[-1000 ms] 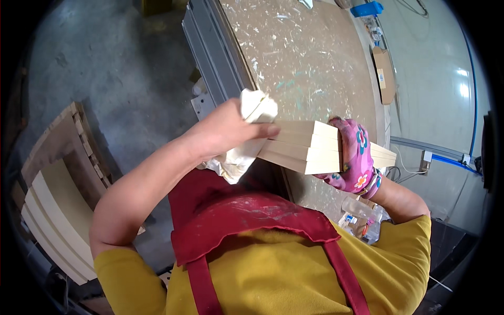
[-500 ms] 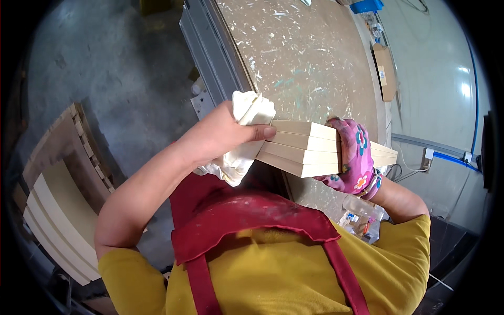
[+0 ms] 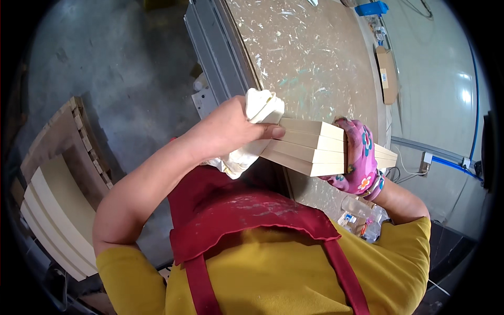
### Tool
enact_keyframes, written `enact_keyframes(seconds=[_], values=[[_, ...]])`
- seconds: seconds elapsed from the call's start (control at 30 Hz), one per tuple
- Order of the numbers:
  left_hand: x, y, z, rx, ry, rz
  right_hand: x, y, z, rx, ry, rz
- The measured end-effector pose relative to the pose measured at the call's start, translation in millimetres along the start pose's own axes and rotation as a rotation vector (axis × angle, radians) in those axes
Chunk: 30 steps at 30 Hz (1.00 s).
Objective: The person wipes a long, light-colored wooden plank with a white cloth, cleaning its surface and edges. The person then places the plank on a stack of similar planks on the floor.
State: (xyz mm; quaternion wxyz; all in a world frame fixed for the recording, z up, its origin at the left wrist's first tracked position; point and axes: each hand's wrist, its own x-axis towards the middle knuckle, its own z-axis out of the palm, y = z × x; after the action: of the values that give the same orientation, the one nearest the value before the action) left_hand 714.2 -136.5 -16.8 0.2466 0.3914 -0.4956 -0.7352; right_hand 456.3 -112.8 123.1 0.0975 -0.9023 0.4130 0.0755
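Observation:
My bare left hand (image 3: 233, 128) is closed round a crumpled cream cloth (image 3: 263, 107), its thumb lying against the left end of a bundle of pale wooden boards (image 3: 302, 140). Some of the cloth hangs out below the palm. In a pink flowered glove, my right hand (image 3: 359, 155) wraps round the same boards nearer their right end. Several long boards lie together, raised over the near part of the workbench (image 3: 315, 58). The left hand's fingertips are hidden behind the cloth.
At the left, a stack of long pale boards (image 3: 58, 210) lies on a wooden pallet (image 3: 52, 136). Clear plastic containers (image 3: 362, 210) sit by my right elbow. A brown cardboard piece (image 3: 387, 76) and a blue object (image 3: 371, 8) lie along the bench's right edge.
My left hand and the cloth have shifted slightly right along the boards. The right hand keeps its grip, and the view has moved a little.

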Motion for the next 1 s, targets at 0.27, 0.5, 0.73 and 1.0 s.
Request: enact_keyframes(seconds=[0.27,0.5,0.73,1.0], values=[[-2,5,-6,-0.025,-0.024,0.018,0,-2,1,0.010,0.024,-0.003],[3,3,-4,0.016,-0.032,0.106,4,-3,-1,-0.018,-0.002,0.035],[2,-37,-21,0.171,0.038,0.032,2,-2,0,-0.002,-0.016,0.037],[-5,-114,-13,-0.332,0.172,-0.028,1,5,3,0.052,0.008,-0.033]])
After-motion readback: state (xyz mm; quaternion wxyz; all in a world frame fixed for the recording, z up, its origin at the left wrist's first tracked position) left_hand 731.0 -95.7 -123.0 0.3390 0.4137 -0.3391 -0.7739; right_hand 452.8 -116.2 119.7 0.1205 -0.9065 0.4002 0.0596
